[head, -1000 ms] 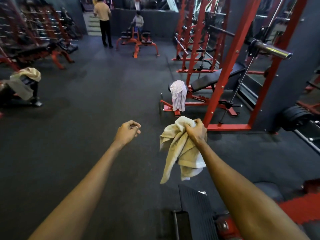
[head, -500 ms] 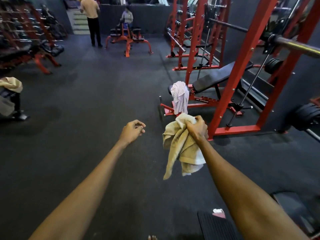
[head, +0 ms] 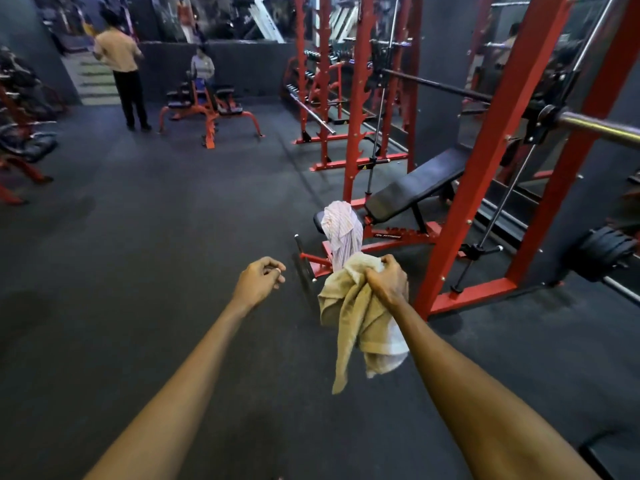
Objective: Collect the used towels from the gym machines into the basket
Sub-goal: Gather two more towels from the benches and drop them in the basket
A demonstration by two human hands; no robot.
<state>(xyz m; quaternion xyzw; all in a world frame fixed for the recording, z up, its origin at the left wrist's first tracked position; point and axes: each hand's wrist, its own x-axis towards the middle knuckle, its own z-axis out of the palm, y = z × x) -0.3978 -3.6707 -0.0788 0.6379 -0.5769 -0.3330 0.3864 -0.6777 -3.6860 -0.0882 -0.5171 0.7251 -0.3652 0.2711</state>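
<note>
One beige towel [head: 350, 315] gripped in right hand [head: 388, 282].

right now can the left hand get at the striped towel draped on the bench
Probably not without a step closer: the left hand is empty and nothing blocks it, but the striped towel hangs on the bench farther ahead.

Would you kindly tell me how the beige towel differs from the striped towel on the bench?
The beige towel is plain tan and bunched in the right hand; the striped towel is pale with thin stripes and draped over the bench end, untouched. Both hang loosely.
</note>
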